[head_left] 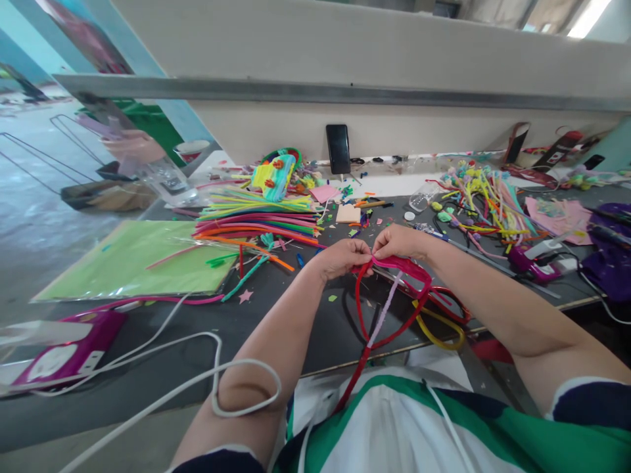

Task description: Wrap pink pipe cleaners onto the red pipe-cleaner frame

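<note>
My left hand (342,257) and my right hand (400,241) meet above the dark table (296,309), both pinched on a bundle of pipe cleaners (394,295). The bundle holds red loops, a bright pink strand at the top, a pale lilac strand hanging down the middle and a yellow loop (438,332) at the lower right. The red ends trail down toward my green-and-white shirt. Fingertips of both hands touch at the top of the red loop.
A stack of coloured pipe cleaners (256,220) lies behind my left hand, beside green sheets (133,259). A phone (338,148) leans on the back wall. A magenta glue gun (535,263), finished flower stems (478,197), a white cable (217,374) and a magenta device (69,351) surround me.
</note>
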Demonstrator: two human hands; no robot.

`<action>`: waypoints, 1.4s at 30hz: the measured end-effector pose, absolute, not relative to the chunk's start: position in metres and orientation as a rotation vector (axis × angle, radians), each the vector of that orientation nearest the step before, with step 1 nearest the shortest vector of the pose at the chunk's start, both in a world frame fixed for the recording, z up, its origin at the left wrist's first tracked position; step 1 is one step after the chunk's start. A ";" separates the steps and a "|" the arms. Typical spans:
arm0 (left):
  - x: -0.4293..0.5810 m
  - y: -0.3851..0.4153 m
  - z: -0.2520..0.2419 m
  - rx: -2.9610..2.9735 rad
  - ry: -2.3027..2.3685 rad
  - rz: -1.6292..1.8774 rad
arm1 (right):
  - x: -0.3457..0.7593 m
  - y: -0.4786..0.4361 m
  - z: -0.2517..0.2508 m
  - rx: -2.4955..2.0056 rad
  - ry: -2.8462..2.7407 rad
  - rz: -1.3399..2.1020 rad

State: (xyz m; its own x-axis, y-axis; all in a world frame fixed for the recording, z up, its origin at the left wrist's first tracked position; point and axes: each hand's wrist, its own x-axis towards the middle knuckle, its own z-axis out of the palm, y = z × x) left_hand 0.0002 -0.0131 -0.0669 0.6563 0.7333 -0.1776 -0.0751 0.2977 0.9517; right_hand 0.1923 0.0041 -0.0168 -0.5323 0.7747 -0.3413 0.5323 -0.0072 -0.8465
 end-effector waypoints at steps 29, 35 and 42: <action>0.018 -0.026 -0.049 2.127 1.152 0.788 | 0.190 0.008 -0.026 -1.417 -2.090 1.480; 0.008 -0.022 -0.055 1.450 0.744 0.648 | 0.200 0.007 -0.012 -1.242 -2.031 1.631; 0.008 -0.020 -0.065 1.175 0.535 0.500 | 0.202 0.000 -0.003 -1.123 -1.943 1.825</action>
